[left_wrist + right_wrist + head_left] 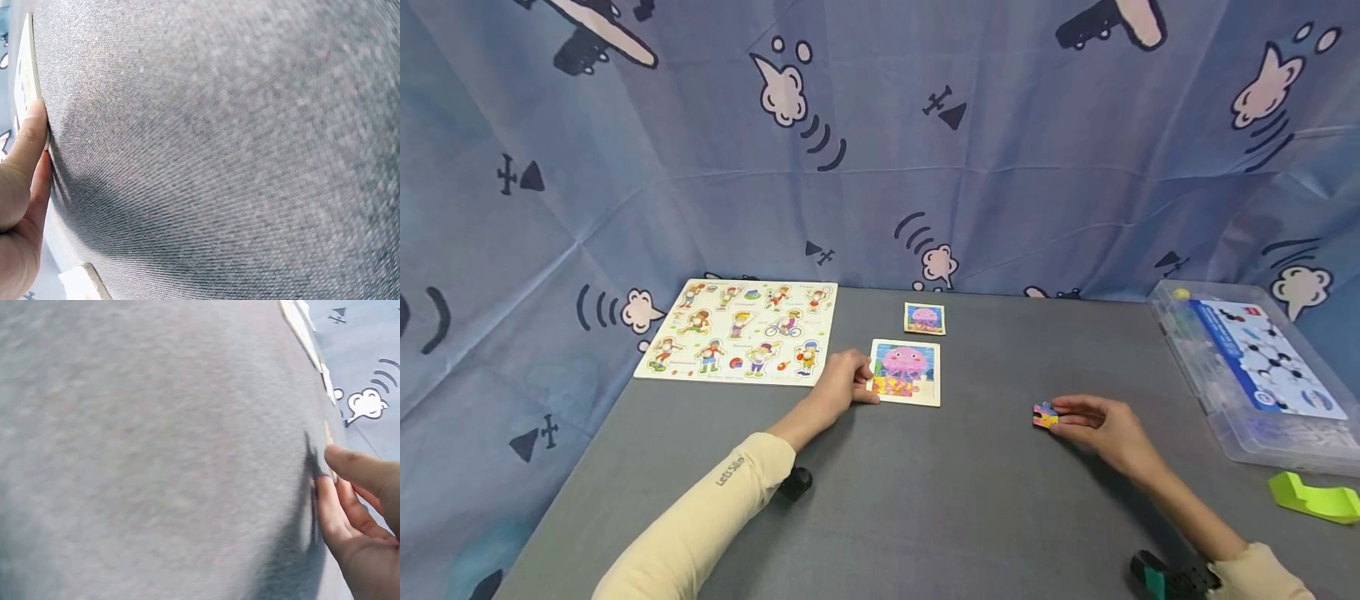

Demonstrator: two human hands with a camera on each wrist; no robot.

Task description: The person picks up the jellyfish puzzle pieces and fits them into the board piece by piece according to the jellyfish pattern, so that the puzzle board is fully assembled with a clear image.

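Observation:
At the middle of the table lies a small square jigsaw board (928, 392) with a pink jellyfish picture; its lower right part shows bare pale wood. My left hand (844, 383) grips this board by its left edge, thumb near the lower corner and fingers higher up. In the left wrist view the thumb (31, 134) lies against the board's edge. Well to the right, my right hand (1105, 429) pinches a colourful jigsaw piece (1043, 416) between thumb and fingers, low over the grey table. The right wrist view shows the piece mostly hidden by the fingers (334, 509).
Behind the board lies a small jellyfish picture card (924, 318). A larger board with children figures (741, 333) is at the back left. On the right are a clear plastic case (1217, 417) and a green plastic part (1315, 500). A patterned blue cloth (880, 150) hangs behind the table.

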